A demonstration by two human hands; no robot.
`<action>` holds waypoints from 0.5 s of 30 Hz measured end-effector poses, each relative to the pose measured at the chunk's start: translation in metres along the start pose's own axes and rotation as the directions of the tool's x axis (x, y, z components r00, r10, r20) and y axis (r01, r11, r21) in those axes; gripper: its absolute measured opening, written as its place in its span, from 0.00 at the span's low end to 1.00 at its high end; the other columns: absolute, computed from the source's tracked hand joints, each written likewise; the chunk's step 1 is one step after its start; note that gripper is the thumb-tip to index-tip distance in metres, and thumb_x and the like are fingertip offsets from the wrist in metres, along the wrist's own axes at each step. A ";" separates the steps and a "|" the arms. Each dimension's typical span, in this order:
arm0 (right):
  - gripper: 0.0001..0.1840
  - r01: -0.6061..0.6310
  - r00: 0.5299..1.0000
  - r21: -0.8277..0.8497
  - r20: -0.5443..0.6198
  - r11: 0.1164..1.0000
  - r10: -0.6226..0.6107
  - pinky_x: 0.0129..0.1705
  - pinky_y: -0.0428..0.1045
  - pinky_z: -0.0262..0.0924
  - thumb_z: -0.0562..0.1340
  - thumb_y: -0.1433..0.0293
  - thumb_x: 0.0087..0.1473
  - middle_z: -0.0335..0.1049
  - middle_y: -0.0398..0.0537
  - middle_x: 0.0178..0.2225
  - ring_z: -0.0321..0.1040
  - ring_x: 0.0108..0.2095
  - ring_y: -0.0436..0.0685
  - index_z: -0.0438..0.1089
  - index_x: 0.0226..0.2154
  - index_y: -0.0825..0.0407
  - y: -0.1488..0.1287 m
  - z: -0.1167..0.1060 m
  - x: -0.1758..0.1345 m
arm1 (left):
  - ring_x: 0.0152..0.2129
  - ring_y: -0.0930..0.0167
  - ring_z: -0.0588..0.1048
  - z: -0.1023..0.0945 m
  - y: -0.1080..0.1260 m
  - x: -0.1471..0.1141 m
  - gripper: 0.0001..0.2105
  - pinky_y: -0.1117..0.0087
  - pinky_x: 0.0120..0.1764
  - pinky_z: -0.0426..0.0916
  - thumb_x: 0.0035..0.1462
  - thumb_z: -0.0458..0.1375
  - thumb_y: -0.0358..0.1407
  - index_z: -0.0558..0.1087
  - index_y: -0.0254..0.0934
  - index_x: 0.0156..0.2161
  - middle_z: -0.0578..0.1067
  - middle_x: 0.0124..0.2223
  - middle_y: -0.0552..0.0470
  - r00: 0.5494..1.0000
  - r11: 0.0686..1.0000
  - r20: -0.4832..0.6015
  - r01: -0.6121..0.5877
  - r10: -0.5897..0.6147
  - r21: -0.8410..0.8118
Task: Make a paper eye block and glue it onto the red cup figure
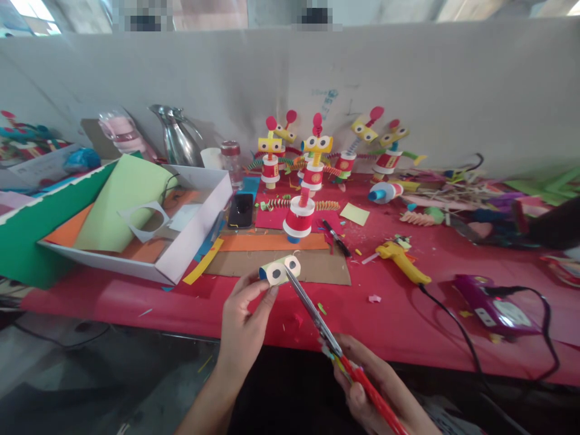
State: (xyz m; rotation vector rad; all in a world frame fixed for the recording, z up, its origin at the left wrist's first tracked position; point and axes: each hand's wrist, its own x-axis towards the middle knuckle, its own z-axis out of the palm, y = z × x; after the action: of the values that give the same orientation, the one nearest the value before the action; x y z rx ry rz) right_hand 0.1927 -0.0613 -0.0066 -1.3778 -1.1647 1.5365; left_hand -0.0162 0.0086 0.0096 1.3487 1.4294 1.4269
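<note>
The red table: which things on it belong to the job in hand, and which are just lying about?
Likely the job:
Eyed paper tube, in the left hand
Red-handled metal tool, in the right hand
Probably the glue gun and headless cup figure

Apparently lying about:
Phone
Steel jug
Lidded jar

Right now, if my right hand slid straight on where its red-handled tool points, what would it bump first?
Probably the paper roll with two eyes, held in your left hand: the tip of the red-handled tool in your right hand overlaps it here, but I can't tell whether they touch.
</note>
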 end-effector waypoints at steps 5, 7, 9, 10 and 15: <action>0.34 0.031 0.997 0.036 0.069 0.999 -0.033 0.21 0.43 0.54 0.64 0.46 0.49 0.66 0.46 0.28 0.57 0.23 0.48 0.68 0.52 0.49 -0.005 0.002 0.004 | 0.49 0.66 0.73 -0.002 0.002 0.002 0.10 0.65 0.52 0.66 0.59 0.59 0.39 0.79 0.44 0.43 0.75 0.49 0.48 1.000 0.997 -0.008 -0.030 0.030 0.065; 0.36 0.025 0.994 0.046 0.101 0.999 -0.030 0.18 0.43 0.48 0.63 0.45 0.49 0.64 0.44 0.26 0.53 0.20 0.47 0.67 0.53 0.50 -0.005 0.003 0.003 | 0.48 0.65 0.72 -0.003 0.002 0.003 0.10 0.64 0.52 0.66 0.59 0.58 0.39 0.79 0.44 0.43 0.75 0.49 0.48 0.999 0.997 -0.011 -0.036 0.037 0.073; 0.36 0.014 0.993 0.044 0.112 0.999 -0.019 0.17 0.43 0.43 0.63 0.45 0.51 0.64 0.44 0.26 0.50 0.18 0.45 0.65 0.55 0.51 -0.006 0.003 0.002 | 0.48 0.65 0.72 -0.004 0.002 0.003 0.10 0.64 0.52 0.67 0.59 0.58 0.39 0.79 0.44 0.42 0.75 0.49 0.48 0.999 0.996 -0.013 -0.032 0.033 0.081; 0.36 0.013 0.994 0.042 0.110 0.999 -0.018 0.17 0.43 0.42 0.62 0.45 0.51 0.64 0.44 0.26 0.49 0.17 0.44 0.65 0.55 0.50 -0.006 0.004 0.001 | 0.49 0.65 0.72 -0.004 0.002 0.003 0.09 0.63 0.52 0.66 0.59 0.58 0.40 0.79 0.44 0.42 0.75 0.49 0.48 1.000 0.996 -0.012 -0.026 0.027 0.085; 0.35 0.060 0.991 0.034 0.114 0.998 -0.064 0.17 0.43 0.41 0.60 0.45 0.53 0.65 0.44 0.25 0.47 0.16 0.44 0.66 0.54 0.50 -0.010 0.006 0.000 | 0.50 0.64 0.71 -0.005 0.001 0.004 0.10 0.62 0.53 0.65 0.59 0.57 0.40 0.79 0.44 0.41 0.75 0.49 0.47 1.000 0.996 -0.008 -0.008 0.009 0.091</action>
State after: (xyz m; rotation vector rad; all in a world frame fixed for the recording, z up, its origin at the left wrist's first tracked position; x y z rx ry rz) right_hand 0.1866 -0.0591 0.0031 -1.2351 -1.2367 1.6003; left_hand -0.0214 0.0115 0.0122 1.4082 1.5122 1.3893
